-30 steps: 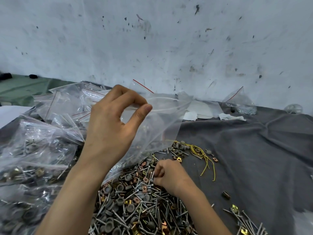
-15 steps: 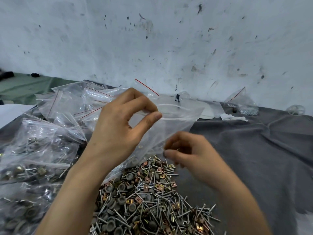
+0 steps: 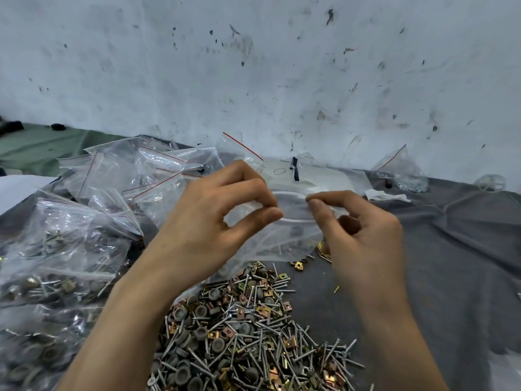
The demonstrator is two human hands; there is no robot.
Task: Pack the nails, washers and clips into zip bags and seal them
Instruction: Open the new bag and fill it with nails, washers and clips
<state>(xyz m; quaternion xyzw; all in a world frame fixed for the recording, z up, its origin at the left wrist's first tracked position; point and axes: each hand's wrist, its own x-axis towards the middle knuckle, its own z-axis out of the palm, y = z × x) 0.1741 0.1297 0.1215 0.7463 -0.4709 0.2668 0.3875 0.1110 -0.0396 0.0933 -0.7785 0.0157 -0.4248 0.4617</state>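
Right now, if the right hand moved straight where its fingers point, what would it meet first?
Probably the left hand, pinching the rim of the same clear plastic zip bag; depth unclear.

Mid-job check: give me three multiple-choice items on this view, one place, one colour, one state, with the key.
1. The filled bags lie where from the loose pile of hardware?
A. to its left
B. to its right
C. on top of it

2. The cloth under the pile is:
A. green
B. grey
C. red

3. The held zip bag is:
A. pinched at its top edge by the left hand and the right hand
B. held by one hand only
C. lying on the cloth

Key: 1 A, they heap at the left edge; 2 B, grey fabric surrounds the pile; 3 A, both hands' fingertips meet on the edge.
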